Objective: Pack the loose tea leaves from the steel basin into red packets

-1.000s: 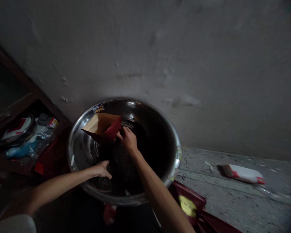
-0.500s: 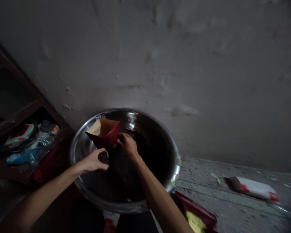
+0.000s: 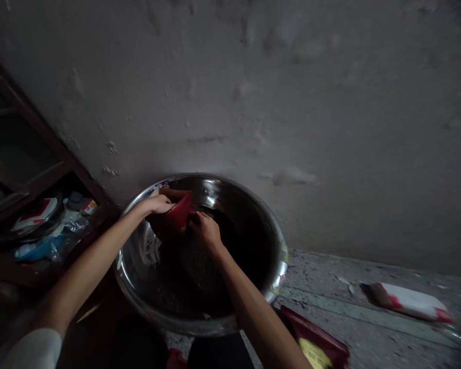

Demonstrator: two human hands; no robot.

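Note:
A large steel basin [image 3: 278, 241] holds dark, crumbly loose material [image 3: 200, 271], perhaps tea leaves. Over its left part stands a dark red pouch [image 3: 171, 220] with a brown inner face, its mouth open upward. My right hand [image 3: 205, 228] pinches the pouch's right side. At the mouth, my left hand [image 3: 160, 204] reaches in from the left. Its fingers go down inside and are hidden, so I cannot see what they hold.
Another dark red pouch with a yellow label [image 3: 313, 353] lies right of the basin on the speckled floor. Farther right is a white and red packet [image 3: 413, 301]. A cluttered wooden cabinet [image 3: 77, 174] stands at left; a grey wall [image 3: 330, 128] rises behind.
My left hand has moved up from beside the pouch, where it held a clump of the dark material, into the pouch's mouth. My right hand keeps its hold.

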